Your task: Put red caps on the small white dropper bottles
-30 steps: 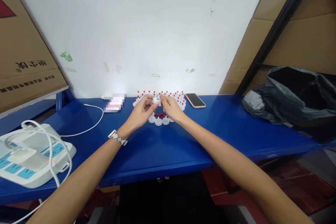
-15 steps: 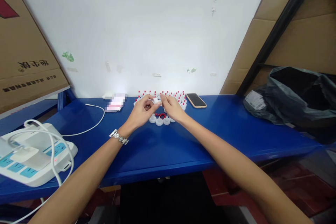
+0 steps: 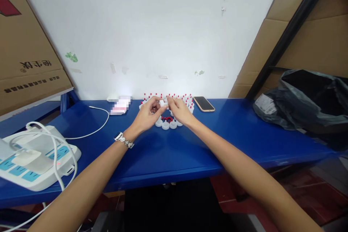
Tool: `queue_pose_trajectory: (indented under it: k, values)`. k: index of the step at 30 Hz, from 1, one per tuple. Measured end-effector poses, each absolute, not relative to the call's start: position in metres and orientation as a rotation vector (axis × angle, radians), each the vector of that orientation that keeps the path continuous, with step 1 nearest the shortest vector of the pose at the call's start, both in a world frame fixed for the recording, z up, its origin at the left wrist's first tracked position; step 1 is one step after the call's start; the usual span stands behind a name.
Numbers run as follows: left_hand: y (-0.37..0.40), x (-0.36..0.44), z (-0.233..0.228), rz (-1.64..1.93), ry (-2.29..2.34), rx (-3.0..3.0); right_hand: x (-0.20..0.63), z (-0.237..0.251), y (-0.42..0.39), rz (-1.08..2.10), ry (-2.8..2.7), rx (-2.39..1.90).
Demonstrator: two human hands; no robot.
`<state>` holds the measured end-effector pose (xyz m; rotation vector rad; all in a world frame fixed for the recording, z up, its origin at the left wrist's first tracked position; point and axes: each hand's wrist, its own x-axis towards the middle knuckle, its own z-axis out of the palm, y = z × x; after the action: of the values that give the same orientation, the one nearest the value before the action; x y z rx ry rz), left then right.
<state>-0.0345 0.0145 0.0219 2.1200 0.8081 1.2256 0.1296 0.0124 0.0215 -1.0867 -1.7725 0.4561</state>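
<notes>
We still pinch the small white cap [image 3: 162, 103] between our left hand [image 3: 148, 115] and right hand [image 3: 179, 111], fingertips closed on it from both sides. Over the last second little has shifted; the hands have only drifted slightly, so the fitting work seems ongoing. The row of white caps [image 3: 165, 125] lies just below the grip, red-tipped pieces [image 3: 185, 98] behind it.

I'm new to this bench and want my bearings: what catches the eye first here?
Both hands meet at the middle of the blue table, the left hand and right hand pinching a small white cap between them. Around them stand rows of white caps with red tips near the wall, with a phone to their right. A white power strip with cables sits at the left edge.
</notes>
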Motion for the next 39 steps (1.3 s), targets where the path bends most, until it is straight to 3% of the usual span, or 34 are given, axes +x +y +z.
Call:
queue_pose_trajectory:
  k: [7,15,27,39]
  values:
    - [0.033,-0.048,0.025,1.231,0.897,1.527,0.149,0.030,0.018,0.388,-1.663,-1.112]
    - [0.032,-0.046,0.020,1.167,1.004,2.039,0.156,0.013,0.026,0.384,-2.081,-1.258]
    - [0.028,-0.043,0.014,1.096,1.120,2.195,0.153,0.019,0.036,0.837,-1.715,-0.896]
    - [0.030,-0.051,0.013,1.139,1.254,2.275,0.162,0.029,0.122,0.113,-1.957,-1.561]
